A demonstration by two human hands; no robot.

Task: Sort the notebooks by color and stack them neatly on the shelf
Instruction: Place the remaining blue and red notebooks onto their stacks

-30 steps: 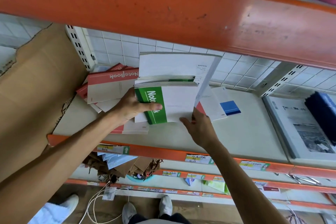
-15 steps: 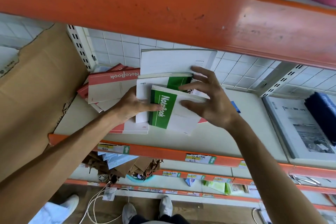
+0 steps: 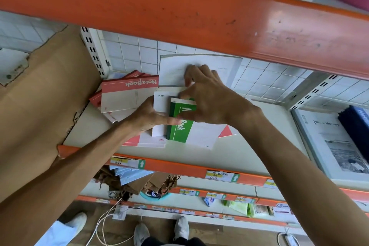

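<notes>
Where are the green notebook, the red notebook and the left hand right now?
green notebook [image 3: 180, 130]: head view, on its green cover band.
red notebook [image 3: 129, 86]: head view, on its red title strip.
left hand [image 3: 148, 117]: head view, on the back of the hand.

White tiled wall [image 3: 139, 52] behind orange-edged metal shelving [image 3: 179, 12], brown cardboard [image 3: 40, 106] at left, wooden floor [image 3: 159, 223] below.

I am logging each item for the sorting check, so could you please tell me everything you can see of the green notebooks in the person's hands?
The green notebooks form a small stack of thin, paper-covered booklets, each with a green band along the spine side printed with white "NoteBook" lettering and a pale cover beyond it. They lie roughly flat over white and red notebooks on the cream shelf. The left hand holds their left edge, thumb across the green band; the right hand covers their far end, gripping it.
</notes>
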